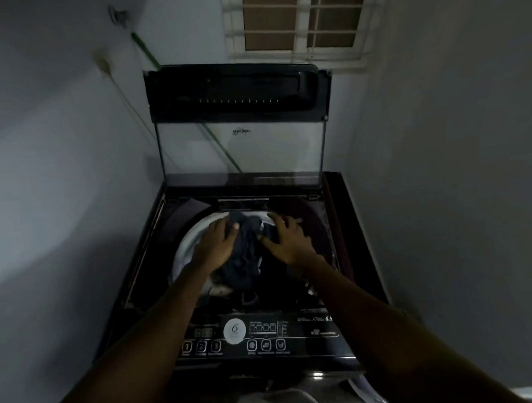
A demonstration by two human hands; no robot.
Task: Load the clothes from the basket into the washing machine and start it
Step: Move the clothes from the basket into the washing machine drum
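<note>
- Washing machine [151,252]: top-loader in a narrow corner, with walls near on the left and right. The lid [241,153] stands upright at the back, so the opening is free from above.
- Drum rim [184,247]: pale ring showing to the left of the hands, with dark open depth inside it.
- Left hand [215,244]: over the left half of the opening, its grip closed on the dark garment [245,254] with the thumb laid across the cloth.
- Dark garment: bunched between the two hands, long axis running front to back, hanging into the drum mouth. It lies directly right of the left grip and directly left of the right.
- Right hand [286,240]: fingers spread and blurred, resting flat on the bundle rather than clasping it, so the grip is wide.
- Judgement: both hands are equally near, and the coming move is straight down, with clear room below.
- Control panel [264,335]: at the front edge under the forearms, untouched.
- Basket: not identifiable.
</note>
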